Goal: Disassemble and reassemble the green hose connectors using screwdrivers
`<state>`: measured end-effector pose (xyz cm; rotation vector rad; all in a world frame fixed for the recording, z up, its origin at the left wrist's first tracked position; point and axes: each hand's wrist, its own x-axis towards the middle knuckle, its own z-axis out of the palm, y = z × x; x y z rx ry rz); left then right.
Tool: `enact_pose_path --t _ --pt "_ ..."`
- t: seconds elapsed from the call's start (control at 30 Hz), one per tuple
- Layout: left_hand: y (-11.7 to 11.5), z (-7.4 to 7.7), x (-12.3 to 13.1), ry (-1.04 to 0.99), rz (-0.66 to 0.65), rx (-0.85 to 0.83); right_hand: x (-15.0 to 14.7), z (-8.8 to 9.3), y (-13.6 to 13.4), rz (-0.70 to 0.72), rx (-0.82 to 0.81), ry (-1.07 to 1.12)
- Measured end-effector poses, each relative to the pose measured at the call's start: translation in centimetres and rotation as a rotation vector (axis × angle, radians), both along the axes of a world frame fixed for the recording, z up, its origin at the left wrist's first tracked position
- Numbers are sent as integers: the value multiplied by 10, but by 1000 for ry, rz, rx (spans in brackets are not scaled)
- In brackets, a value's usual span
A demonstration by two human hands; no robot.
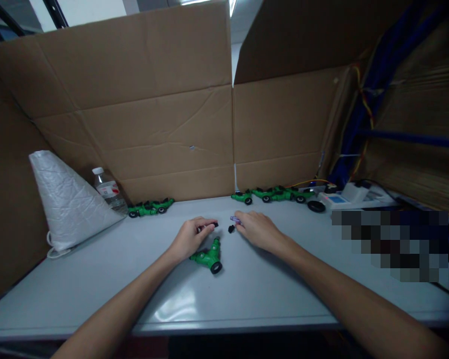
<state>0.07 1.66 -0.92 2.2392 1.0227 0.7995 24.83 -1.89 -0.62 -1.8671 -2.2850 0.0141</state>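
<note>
Here, both hands (190, 235) (258, 229) rest outstretched, angled inward, pinching small pieces (216, 225) (234, 219).

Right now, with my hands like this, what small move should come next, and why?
Perhaps bring your right hand slightly toward your left hand. The left pinches a small black piece, the right holds a pale purplish item, and a gap separates them. Another black piece shows beside the right hand; whether it's held is unclear.

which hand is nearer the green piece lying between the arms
Left. The left hand is close beside the green piece; the right hand is farther off, to its right.
</note>
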Motion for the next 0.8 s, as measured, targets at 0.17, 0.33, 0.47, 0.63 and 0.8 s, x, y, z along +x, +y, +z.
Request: enact_pose_path --t 0.17,0.33,0.47,0.63,0.8 --pt "-2 5 0 -12 21 -13 -2 4 0 18 62 72" --pt "-2 3 4 -108 3 -113 -5 6 -3 311 155 328" --pt "-3 1 7 -275 -39 -240 -7 2 -4 411 164 389" --pt "-5 3 8 -370 -76 -302 -2 6 -3 378 155 320" --pt "-8 7 4 -108 -16 -129 14 11 2 152 117 21"
